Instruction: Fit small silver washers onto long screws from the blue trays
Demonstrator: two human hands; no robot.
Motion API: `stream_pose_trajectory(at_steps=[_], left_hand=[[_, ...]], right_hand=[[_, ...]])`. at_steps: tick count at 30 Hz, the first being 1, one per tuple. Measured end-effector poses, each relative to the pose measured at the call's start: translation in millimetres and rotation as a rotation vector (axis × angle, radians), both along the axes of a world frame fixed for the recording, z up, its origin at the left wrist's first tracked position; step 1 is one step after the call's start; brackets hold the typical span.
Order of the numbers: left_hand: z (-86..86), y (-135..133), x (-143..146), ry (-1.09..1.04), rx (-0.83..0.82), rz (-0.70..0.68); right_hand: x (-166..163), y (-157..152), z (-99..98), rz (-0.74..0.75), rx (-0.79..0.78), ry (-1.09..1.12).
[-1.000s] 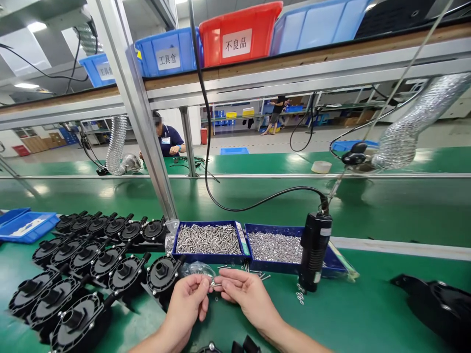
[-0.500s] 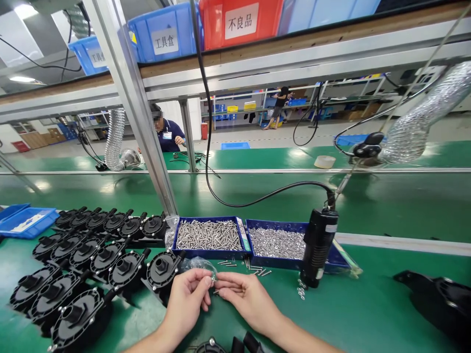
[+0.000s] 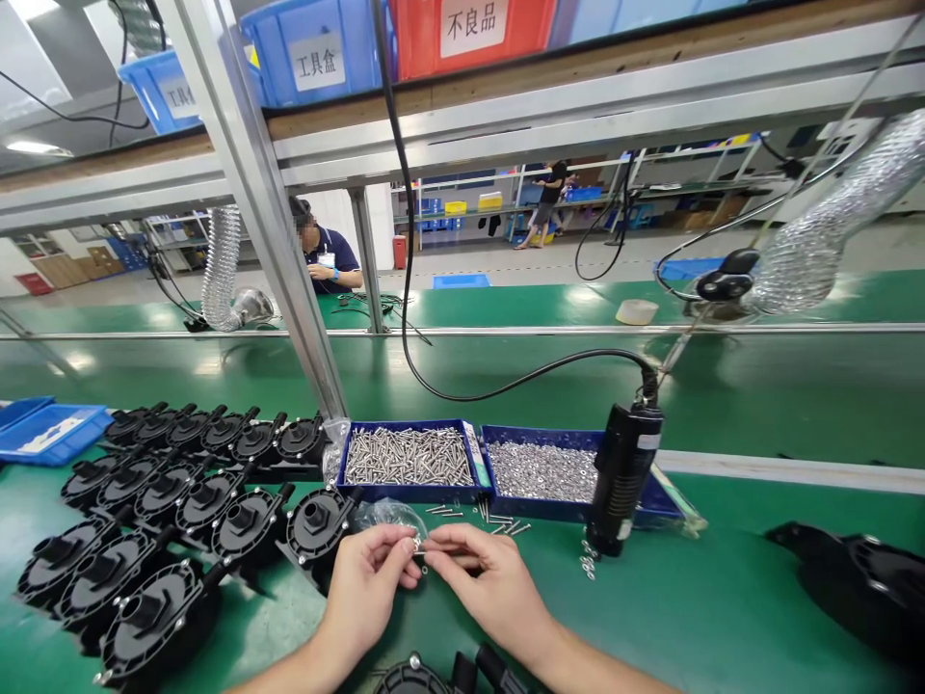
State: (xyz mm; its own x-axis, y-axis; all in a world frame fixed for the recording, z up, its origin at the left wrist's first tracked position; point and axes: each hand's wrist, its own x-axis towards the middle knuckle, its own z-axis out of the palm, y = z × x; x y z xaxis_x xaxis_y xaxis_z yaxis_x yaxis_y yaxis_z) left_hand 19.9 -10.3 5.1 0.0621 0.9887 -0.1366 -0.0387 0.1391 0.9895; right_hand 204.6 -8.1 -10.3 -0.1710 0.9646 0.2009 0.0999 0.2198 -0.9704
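Observation:
My left hand [image 3: 372, 578] is closed in a pinch, with small metal washers [image 3: 417, 545] showing between thumb and forefinger. My right hand [image 3: 491, 588] meets it fingertip to fingertip and pinches a thin screw [image 3: 420, 552], mostly hidden by the fingers. One loose washer [image 3: 425, 571] shows just below the fingertips. Behind the hands lie a clear plastic bag [image 3: 390, 516], a blue tray of screws [image 3: 409, 458] and a second blue tray of washers [image 3: 541, 472]. Partly cut off below my hands is a black round housing [image 3: 411, 678].
Rows of black pump-like housings [image 3: 242, 525] cover the left side. A black electric screwdriver [image 3: 625, 482] hangs by the right tray, with loose washers [image 3: 589, 559] beside it. Another black part [image 3: 859, 588] lies far right. A metal post [image 3: 289, 260] rises behind; a person [image 3: 329, 255] sits across.
My hands stay together, their fingertips shifting slightly; the screw and washers between them show more clearly. The whole view has tilted a little. The person across has drawn a hand in.

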Motion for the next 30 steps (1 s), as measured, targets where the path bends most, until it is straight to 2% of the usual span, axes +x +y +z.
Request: stream_pose_trajectory(at_steps=[6, 9, 13, 17, 20, 24, 26, 28, 30], left_hand=[[0.4, -0.1, -1.6, 0.038, 0.069, -0.009], [-1.2, -0.5, -3.8, 0.056, 0.102, -0.001], [-2.4, -0.6, -4.4, 0.081, 0.134, 0.014], [-3.7, -1.6, -4.3, 0.108, 0.262, -0.026], [-2.7, -1.2, -6.4, 0.203, 0.471, -0.067], [2.1, 0.6, -13.7, 0.51, 1.017, -0.128], [4.6, 1.2, -18.5, 0.661, 1.22, -0.146], [6.8, 1.9, -22.7, 0.754, 1.312, -0.16], [9.1, 3.3, -24.8, 0.747, 1.323, -0.166]], right_hand=[[5.6, 1.5, 1.5, 0.102, 0.217, -0.245], [3.9, 1.5, 5.3, 0.116, 0.137, -0.167], [-1.1, 0.6, 11.5, 0.01, 0.006, -0.025], [-4.0, -0.5, 11.7, 0.038, -0.059, 0.03], [-5.9, -1.7, 9.4, 0.041, -0.079, 0.059], [-10.0, -2.1, 6.6, 0.038, -0.203, 0.222], [-11.9, -1.1, 5.5, 0.085, -0.307, 0.347], [-12.6, 0.8, 4.1, 0.15, -0.394, 0.452], [-12.1, 3.1, 2.1, 0.191, -0.44, 0.525]])
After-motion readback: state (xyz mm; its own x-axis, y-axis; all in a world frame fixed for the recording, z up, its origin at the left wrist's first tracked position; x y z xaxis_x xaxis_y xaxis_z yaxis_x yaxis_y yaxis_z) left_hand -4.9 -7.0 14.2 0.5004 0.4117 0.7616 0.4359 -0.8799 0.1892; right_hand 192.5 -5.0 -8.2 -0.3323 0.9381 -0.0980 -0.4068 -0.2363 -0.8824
